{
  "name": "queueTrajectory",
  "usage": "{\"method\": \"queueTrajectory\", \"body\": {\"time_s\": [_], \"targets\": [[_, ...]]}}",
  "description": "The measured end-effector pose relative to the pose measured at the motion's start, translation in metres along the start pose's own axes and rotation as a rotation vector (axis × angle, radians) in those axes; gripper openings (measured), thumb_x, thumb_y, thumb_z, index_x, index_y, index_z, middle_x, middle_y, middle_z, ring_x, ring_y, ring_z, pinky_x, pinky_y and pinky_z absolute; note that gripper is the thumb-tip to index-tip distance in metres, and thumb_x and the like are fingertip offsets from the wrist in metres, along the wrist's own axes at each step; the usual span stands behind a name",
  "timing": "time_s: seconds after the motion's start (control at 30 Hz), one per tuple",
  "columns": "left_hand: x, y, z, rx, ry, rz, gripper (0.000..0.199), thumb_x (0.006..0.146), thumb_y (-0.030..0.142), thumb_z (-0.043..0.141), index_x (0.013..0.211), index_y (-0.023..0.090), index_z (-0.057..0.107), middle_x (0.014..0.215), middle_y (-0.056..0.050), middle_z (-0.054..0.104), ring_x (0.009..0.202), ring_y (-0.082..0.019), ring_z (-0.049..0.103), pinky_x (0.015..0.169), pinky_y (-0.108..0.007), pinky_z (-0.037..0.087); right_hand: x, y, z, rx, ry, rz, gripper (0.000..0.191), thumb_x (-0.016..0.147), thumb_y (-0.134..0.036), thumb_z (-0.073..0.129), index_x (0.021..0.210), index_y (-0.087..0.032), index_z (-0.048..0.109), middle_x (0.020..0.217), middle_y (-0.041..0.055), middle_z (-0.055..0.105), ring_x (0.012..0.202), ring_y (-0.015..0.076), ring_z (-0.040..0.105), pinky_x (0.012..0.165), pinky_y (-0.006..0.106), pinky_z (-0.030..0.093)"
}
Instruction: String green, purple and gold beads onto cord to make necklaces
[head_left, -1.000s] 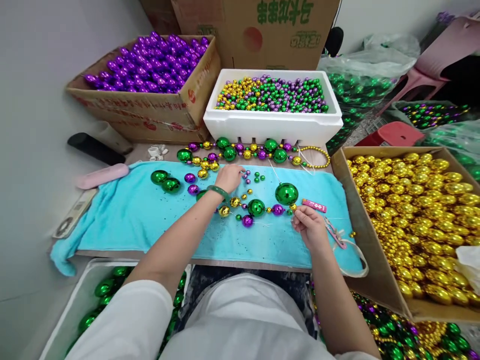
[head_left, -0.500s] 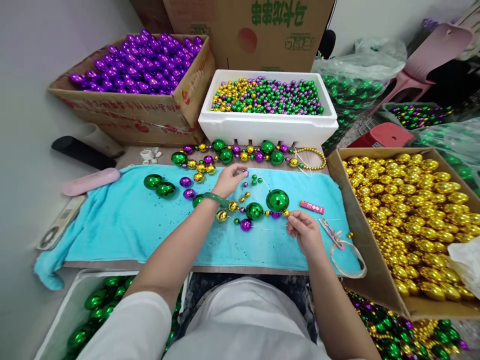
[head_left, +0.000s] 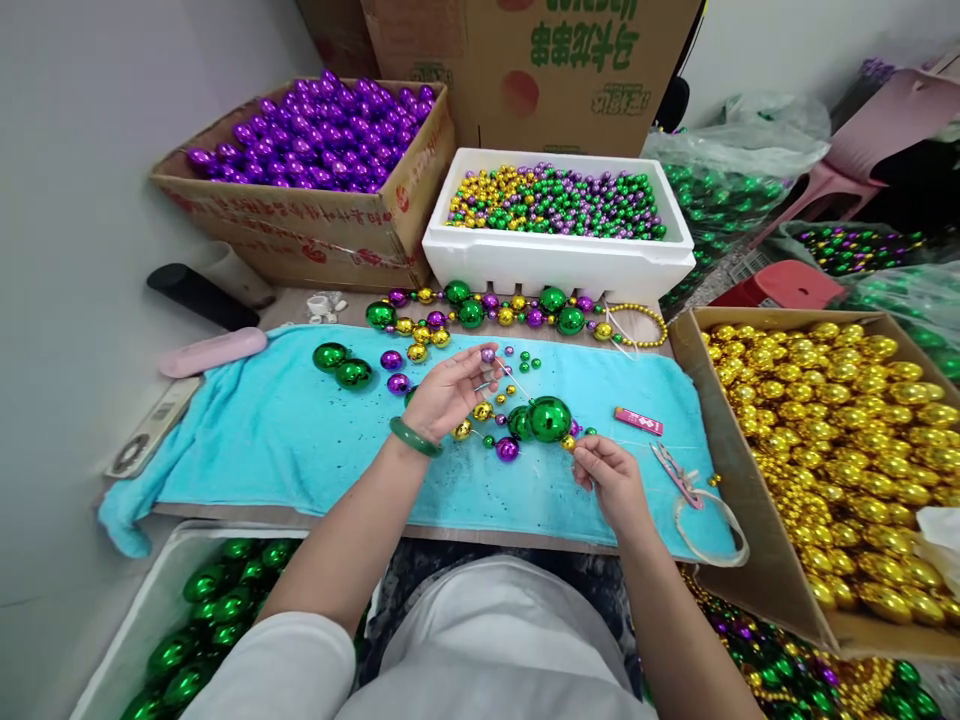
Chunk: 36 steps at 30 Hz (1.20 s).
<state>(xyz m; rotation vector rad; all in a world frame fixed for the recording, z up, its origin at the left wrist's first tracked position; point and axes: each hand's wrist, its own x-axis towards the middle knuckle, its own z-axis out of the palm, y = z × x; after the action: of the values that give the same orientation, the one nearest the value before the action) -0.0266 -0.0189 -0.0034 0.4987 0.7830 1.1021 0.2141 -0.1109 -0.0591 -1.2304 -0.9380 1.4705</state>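
My left hand [head_left: 455, 395], with a green bangle at the wrist, pinches a small purple bead [head_left: 488, 355] above the turquoise towel [head_left: 285, 450]. A pale string runs from it down to a large green bead [head_left: 550, 419]. The fingers of my right hand [head_left: 609, 472] are closed on a small gold bead [head_left: 568, 442] just below that large bead. Beside and under it lie another green bead, gold beads and a purple bead [head_left: 508, 449]. Loose small green and purple beads [head_left: 525, 357] rest beyond my hands.
A finished-looking bead strand [head_left: 506, 316] lies along the towel's far edge. Behind stand a white foam box [head_left: 559, 262] and a carton of purple beads [head_left: 300, 235]. A carton of gold beads [head_left: 750, 500] is at the right, near scissors [head_left: 676, 476] and a pink box [head_left: 638, 420].
My left hand has turned palm-up and lifted a small purple bead. The large green bead has shifted down towards the other beads. The whole view has moved slightly.
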Motion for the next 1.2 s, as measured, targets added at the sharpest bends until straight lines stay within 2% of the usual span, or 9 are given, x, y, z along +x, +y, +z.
{"method": "queueTrajectory", "body": {"time_s": [0.17,0.67,0.83,1.2], "targets": [[-0.0016,-0.0009,-0.0014,-0.072,0.006,-0.021,0.017,0.089,0.019,0.056,0.099,0.016,0.07,0.087,-0.005,0.071,0.079,-0.013,0.066,0.074,-0.026,0.053,-0.0001,0.0004,0.0018,0.002,-0.005,-0.005,0.023,0.073,-0.039,0.073,0.072,-0.018,0.064,0.05,-0.0025,0.053,0.044,0.0086,0.042,0.041,0.021,0.03],[-0.0002,-0.0061,-0.0028,-0.015,0.096,-0.007,0.01,0.088,0.02,0.057,0.092,0.019,0.066,0.09,-0.003,0.071,0.079,-0.012,0.065,0.079,-0.028,0.051,0.0014,0.0003,0.0077,-0.008,-0.005,0.036,0.022,0.072,-0.039,0.072,0.073,-0.019,0.064,0.05,-0.0029,0.053,0.044,0.0091,0.042,0.041,0.022,0.029],[-0.0007,-0.0053,-0.0019,-0.066,0.088,-0.011,0.008,0.085,0.018,0.06,0.092,0.018,0.065,0.088,-0.003,0.071,0.077,-0.012,0.066,0.074,-0.026,0.052,0.0017,0.001,0.0076,-0.011,-0.014,0.041,0.022,0.072,-0.038,0.073,0.074,-0.018,0.064,0.05,-0.0029,0.053,0.044,0.0086,0.041,0.042,0.022,0.029],[-0.0038,-0.004,-0.0042,-0.058,0.084,0.006,0.007,0.083,0.02,0.062,0.09,0.019,0.065,0.089,-0.003,0.071,0.077,-0.012,0.066,0.078,-0.028,0.052,0.0046,0.0025,0.0098,-0.046,-0.005,0.052,0.024,0.071,-0.041,0.073,0.074,-0.019,0.064,0.049,-0.0028,0.053,0.044,0.0092,0.042,0.041,0.022,0.029]]}}
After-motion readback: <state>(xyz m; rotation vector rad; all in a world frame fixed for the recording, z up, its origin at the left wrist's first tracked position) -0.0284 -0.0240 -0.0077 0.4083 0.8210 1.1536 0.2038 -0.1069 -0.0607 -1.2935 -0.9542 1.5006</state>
